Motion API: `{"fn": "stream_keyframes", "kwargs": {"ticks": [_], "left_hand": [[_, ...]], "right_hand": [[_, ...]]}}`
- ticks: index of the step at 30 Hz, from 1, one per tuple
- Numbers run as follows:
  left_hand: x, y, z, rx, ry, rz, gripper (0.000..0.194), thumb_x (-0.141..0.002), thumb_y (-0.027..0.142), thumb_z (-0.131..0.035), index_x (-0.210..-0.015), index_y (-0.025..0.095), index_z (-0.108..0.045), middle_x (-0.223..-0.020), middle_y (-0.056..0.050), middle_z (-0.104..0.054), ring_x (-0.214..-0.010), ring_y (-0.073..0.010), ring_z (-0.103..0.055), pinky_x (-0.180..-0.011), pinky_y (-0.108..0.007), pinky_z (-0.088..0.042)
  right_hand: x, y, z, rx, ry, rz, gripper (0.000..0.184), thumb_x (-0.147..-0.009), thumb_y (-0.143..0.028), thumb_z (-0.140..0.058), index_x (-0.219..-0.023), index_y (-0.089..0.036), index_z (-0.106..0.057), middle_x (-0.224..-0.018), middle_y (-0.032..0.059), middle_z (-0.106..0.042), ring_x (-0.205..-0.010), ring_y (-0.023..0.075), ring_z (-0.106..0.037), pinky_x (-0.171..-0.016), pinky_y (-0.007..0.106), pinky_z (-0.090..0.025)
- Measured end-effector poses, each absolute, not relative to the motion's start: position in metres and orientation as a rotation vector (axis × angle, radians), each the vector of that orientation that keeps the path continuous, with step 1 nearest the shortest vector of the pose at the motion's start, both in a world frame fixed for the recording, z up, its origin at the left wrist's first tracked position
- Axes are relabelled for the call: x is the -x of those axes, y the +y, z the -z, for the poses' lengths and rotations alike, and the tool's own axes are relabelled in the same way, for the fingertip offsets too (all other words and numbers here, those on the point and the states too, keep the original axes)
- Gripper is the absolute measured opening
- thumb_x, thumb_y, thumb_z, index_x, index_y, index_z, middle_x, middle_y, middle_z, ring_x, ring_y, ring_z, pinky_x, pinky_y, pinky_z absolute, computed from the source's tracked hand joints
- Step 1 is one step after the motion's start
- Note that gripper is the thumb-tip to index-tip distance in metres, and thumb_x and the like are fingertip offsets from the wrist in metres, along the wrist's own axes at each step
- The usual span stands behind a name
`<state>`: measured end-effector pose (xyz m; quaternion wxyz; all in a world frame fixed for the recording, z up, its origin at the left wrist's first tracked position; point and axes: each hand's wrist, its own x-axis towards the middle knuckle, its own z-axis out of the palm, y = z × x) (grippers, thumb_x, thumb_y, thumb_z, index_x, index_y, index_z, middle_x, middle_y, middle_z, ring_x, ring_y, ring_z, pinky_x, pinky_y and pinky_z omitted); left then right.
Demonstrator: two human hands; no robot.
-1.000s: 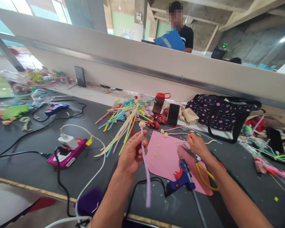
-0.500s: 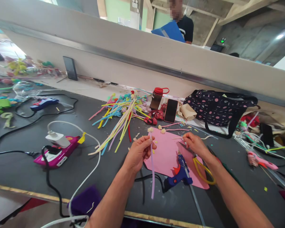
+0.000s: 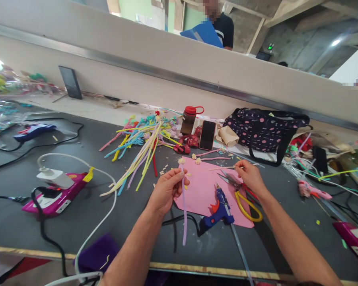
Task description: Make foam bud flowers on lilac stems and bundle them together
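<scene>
My left hand [image 3: 169,187] is closed in a pinch around a lilac fuzzy pipe cleaner [image 3: 184,216]. A small cream flower-like bobble [image 3: 181,161] tops that stem, which hangs down past the fingers. Over the right side of a pink sheet [image 3: 197,198], my right hand [image 3: 250,176] pinches a thin cream pipe cleaner [image 3: 222,168] pointing left. Just below it lie scissors [image 3: 231,180] with a yellow handle [image 3: 250,212]. A blue glue gun [image 3: 219,214] rests on the sheet's lower edge, a clear glue stick behind it. Two more bobble-topped stems [image 3: 213,159] lie at the sheet's far edge.
Colourful pipe cleaners [image 3: 143,147] are heaped left of centre. Behind stand a red-capped bottle [image 3: 189,121], a phone [image 3: 207,135] and a patterned bag [image 3: 259,131]. A magenta power strip [image 3: 56,194] with cables sits left; a pink glue gun [image 3: 313,190] lies right. Beyond the partition, a person holds a blue folder [image 3: 204,33].
The view has swung right, so the table appears shifted left. My left hand, with the lilac stem, has moved right towards the pink sheet. The right hand keeps its pinch, and more of the scissors shows.
</scene>
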<state>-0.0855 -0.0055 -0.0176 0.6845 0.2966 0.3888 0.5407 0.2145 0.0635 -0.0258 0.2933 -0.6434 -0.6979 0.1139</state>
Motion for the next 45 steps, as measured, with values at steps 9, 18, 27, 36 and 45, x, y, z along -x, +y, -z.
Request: {"fn": "stream_keyframes", "kwargs": {"ticks": [9,18,27,36,45], "left_hand": [[0.083,-0.010,0.016,-0.713,0.865,-1.159,0.023,-0.074,0.032,-0.062,-0.087,0.014,-0.059,-0.060,0.001,-0.061,-0.037,-0.0019,-0.039,-0.035,-0.013,-0.024],[0.080,-0.013,0.012,-0.804,0.829,-1.142,0.019,-0.077,0.031,-0.059,-0.087,0.015,-0.059,-0.061,0.001,-0.060,-0.036,-0.0012,-0.036,-0.034,-0.014,-0.025],[0.079,-0.015,0.012,-0.823,0.815,-1.160,0.023,-0.073,0.034,-0.062,-0.086,0.015,-0.061,-0.060,0.001,-0.061,-0.037,-0.0018,-0.037,-0.035,-0.014,-0.026],[0.079,-0.017,0.013,-0.812,0.805,-1.168,0.024,-0.073,0.033,-0.061,-0.086,0.013,-0.060,-0.061,-0.001,-0.061,-0.039,-0.0020,-0.039,-0.036,-0.013,-0.025],[0.088,-0.015,0.007,-0.646,0.834,-1.405,0.024,-0.070,0.032,-0.065,-0.085,0.015,-0.060,-0.059,0.002,-0.060,-0.038,-0.0016,-0.038,-0.036,-0.014,-0.023]], "right_hand": [[-0.210,-0.006,0.029,1.712,-1.949,-0.179,0.022,-0.078,-0.033,-0.052,-0.091,-0.018,-0.062,-0.088,0.0046,-0.066,-0.069,0.0170,-0.060,-0.064,0.026,-0.042],[-0.155,-0.127,0.039,1.389,-2.279,-0.435,0.015,-0.086,-0.020,-0.045,-0.092,-0.021,-0.059,-0.077,0.0015,-0.066,-0.065,0.0136,-0.062,-0.062,0.023,-0.045],[-0.105,-0.118,0.059,1.737,-1.874,-0.439,0.045,-0.084,-0.034,-0.049,-0.128,-0.027,-0.045,-0.085,0.0058,-0.070,-0.064,0.0243,-0.066,-0.056,0.031,-0.048],[-0.114,-0.118,0.048,1.722,-1.614,-0.514,0.030,-0.081,-0.041,-0.049,-0.104,-0.027,-0.063,-0.092,0.0059,-0.068,-0.072,0.0221,-0.064,-0.068,0.033,-0.048],[-0.116,-0.102,0.014,1.281,-0.748,-0.992,0.042,-0.077,-0.039,-0.056,-0.116,-0.024,-0.053,-0.090,0.0045,-0.062,-0.057,0.0135,-0.053,-0.048,0.027,-0.045]]}}
